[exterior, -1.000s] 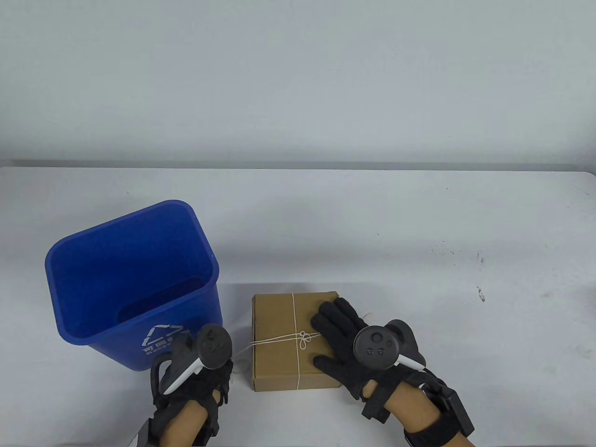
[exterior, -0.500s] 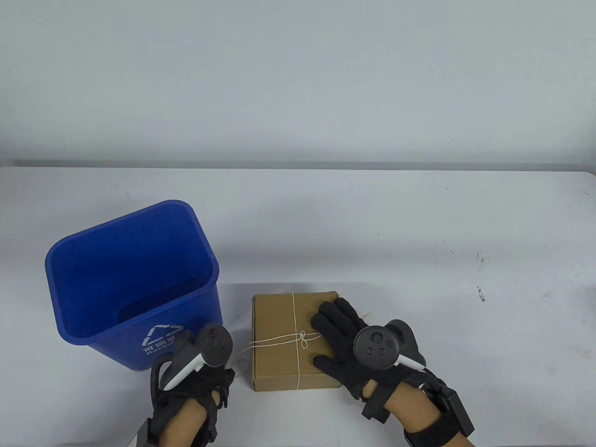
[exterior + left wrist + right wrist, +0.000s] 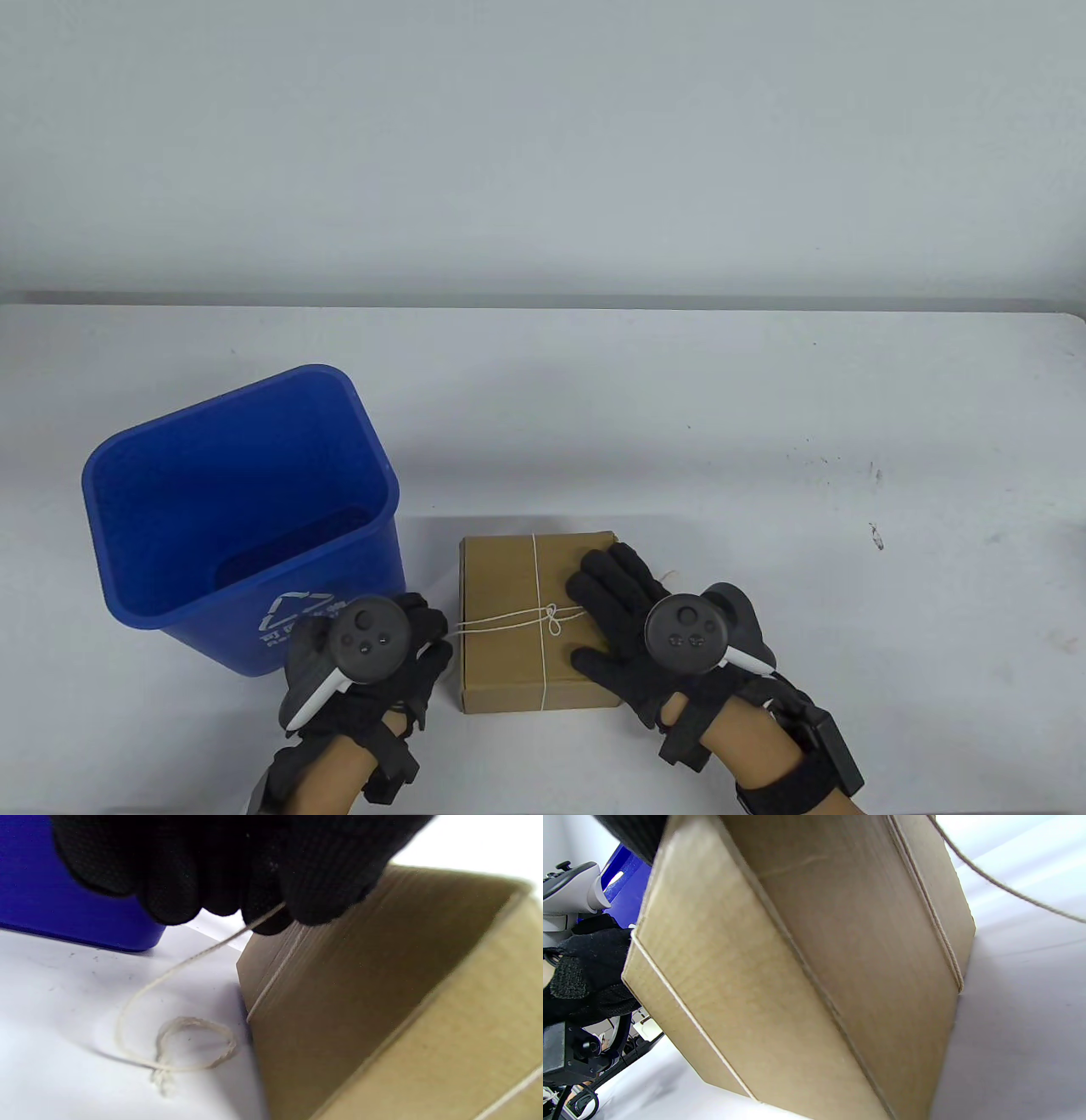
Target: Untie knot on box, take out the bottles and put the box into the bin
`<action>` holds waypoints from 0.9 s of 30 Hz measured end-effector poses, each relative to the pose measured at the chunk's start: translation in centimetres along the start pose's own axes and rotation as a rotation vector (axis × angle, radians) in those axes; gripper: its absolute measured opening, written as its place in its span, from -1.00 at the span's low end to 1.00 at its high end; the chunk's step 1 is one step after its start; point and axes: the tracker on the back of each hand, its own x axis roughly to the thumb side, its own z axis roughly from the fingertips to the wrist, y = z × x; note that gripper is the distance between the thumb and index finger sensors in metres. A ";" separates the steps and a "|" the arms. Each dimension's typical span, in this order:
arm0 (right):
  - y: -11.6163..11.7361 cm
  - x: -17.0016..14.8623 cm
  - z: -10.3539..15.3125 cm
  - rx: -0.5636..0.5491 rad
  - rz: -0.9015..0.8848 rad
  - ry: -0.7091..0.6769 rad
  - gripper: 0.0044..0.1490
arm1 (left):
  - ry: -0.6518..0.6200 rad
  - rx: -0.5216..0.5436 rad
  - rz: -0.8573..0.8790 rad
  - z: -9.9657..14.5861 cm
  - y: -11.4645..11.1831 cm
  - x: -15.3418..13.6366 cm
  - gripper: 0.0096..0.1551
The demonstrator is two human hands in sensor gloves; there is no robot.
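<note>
Risk lies mostly in the string [image 3: 186, 961]: the left hand [image 3: 373, 671] pinches its free end at the left edge of the cardboard box [image 3: 509, 620], and a jerky pull could jam the knot [image 3: 553, 618] or drag the box toward the blue bin [image 3: 237, 518] close by on its left. The right hand [image 3: 628, 628] lies flat with straight fingers on the lid's right side, gripping nothing, which should hold the box down. The box sits near the table [image 3: 764, 407] front edge; open room lies to the right and behind
</note>
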 end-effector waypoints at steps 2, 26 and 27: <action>0.0 0.0 0.0 0.000 0.000 0.000 0.00 | 0.006 -0.010 -0.008 0.0 -0.1 0.0 -0.53; 0.0 0.0 0.0 0.000 0.000 0.000 -0.01 | 0.092 -0.190 -0.051 -0.5 -0.9 -1.2 -0.22; 0.0 0.0 0.0 0.000 0.000 0.000 -0.01 | 0.064 -0.140 -0.003 -0.4 -0.4 -1.0 -0.21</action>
